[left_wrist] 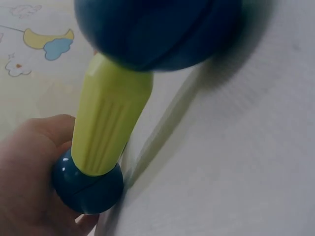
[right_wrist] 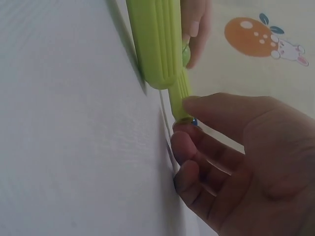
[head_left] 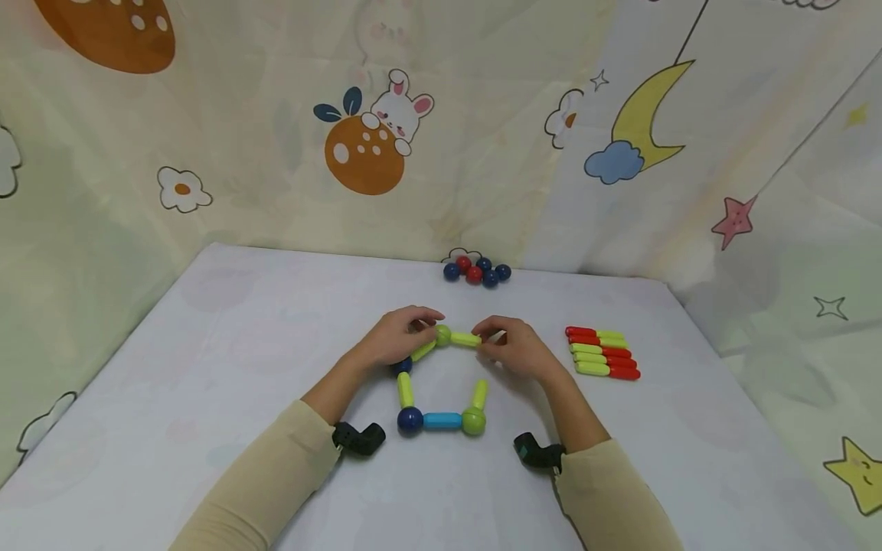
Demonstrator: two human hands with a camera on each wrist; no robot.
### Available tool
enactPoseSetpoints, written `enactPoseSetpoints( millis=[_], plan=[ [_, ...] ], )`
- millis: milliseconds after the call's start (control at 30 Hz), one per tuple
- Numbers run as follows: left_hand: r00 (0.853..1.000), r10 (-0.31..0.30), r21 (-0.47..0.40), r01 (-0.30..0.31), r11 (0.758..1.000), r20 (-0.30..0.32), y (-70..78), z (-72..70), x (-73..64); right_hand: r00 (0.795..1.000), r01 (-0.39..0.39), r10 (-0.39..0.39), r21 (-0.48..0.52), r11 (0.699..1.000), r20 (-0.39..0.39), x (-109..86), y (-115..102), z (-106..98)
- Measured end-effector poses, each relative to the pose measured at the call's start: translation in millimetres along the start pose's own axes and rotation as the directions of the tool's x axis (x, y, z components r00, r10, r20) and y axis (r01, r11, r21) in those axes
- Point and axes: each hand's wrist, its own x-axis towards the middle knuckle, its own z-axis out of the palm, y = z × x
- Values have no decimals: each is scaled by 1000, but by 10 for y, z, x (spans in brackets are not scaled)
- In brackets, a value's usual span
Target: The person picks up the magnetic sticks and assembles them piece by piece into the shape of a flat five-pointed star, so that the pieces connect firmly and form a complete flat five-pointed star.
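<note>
A ring of magnetic rods and balls, with a gap on its right side, lies on the white table. My left hand (head_left: pixel 400 335) grips the light green ball (head_left: pixel 443 335) at its far corner. From that ball a yellow-green rod (head_left: pixel 465 340) runs right, and my right hand (head_left: pixel 513 348) pinches its free end between thumb and fingertips. Down the left side come a navy ball (head_left: pixel 403 366), another yellow-green rod (left_wrist: pixel 108 115) and a second navy ball (head_left: pixel 409 421). A blue rod (head_left: pixel 442 421) joins this to a near green ball (head_left: pixel 473 421), whose yellow-green rod (head_left: pixel 480 393) points away from me.
Several red and navy balls (head_left: pixel 491 278) are grouped at the table's back edge. To the right, several red and yellow-green rods (head_left: pixel 602 354) lie in stacked rows. A printed cloth (head_left: pixel 276 153) hangs behind the table. Black cameras (head_left: pixel 360 439) are strapped at both wrists.
</note>
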Motion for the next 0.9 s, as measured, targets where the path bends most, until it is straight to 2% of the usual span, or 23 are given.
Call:
enactPoseSetpoints(
  millis=[200, 300, 367, 467, 533, 600, 767, 900],
  plan=[
    [1000, -9, 30, 8, 1000, 27, 29, -10, 17, 1000, -13, 12, 19, 1000, 27, -13, -55, -16],
    [999, -22, 30, 22, 999, 24, 37, -15, 18, 999, -43, 44, -15, 999, 21, -45, -96, -55],
    [999, -25, 29, 24, 999, 22, 33, -17, 17, 994, -89, 93, -60, 994, 61, -82, -133, -86],
    [1000, -20, 35, 20, 999, 20, 30, -22, 16, 968, -144, 169, -142, 979, 185, -152, -204, -114],
    [1000, -22, 35, 22, 999, 16, 34, -25, 20, 939, -160, 206, -182, 970, 275, -191, -256, -103],
    [1000, -26, 38, 26, 999, 11, 40, -29, 20, 922, -154, 214, -202, 967, 323, -216, -309, -76],
    [999, -36, 33, 36, 999, 1, 41, -30, 19, 922, -107, 181, -225, 969, 342, -216, -367, -28],
    [999, -49, 17, 49, 999, -14, 39, -20, 21, 933, -80, 155, -233, 969, 324, -181, -339, -34]
  ],
)
